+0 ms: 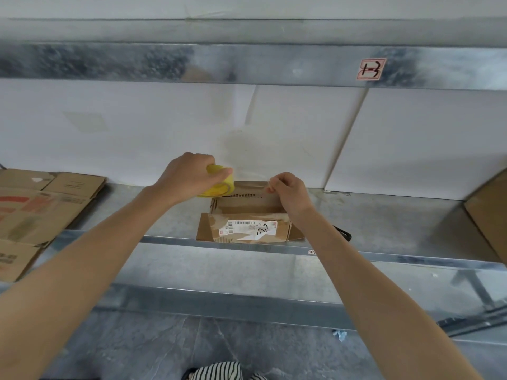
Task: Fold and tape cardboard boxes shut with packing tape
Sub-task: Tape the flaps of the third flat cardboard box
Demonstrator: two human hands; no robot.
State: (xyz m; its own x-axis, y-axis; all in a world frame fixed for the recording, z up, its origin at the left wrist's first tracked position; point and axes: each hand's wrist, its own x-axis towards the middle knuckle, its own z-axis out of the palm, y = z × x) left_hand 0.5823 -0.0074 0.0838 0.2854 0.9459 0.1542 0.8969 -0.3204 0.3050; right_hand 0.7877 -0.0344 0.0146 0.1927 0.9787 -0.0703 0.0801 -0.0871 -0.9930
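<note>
We hold the yellow tape roll in the curled grip of our left hand, just above the far left corner of the cardboard box. Our right hand pinches the free end of a clear tape strip, which stretches from the roll along the box's far edge. The box sits at the front edge of the metal shelf, near its middle, top open and labelled face toward us, and flattened cardboard lies at the shelf's left end.
</note>
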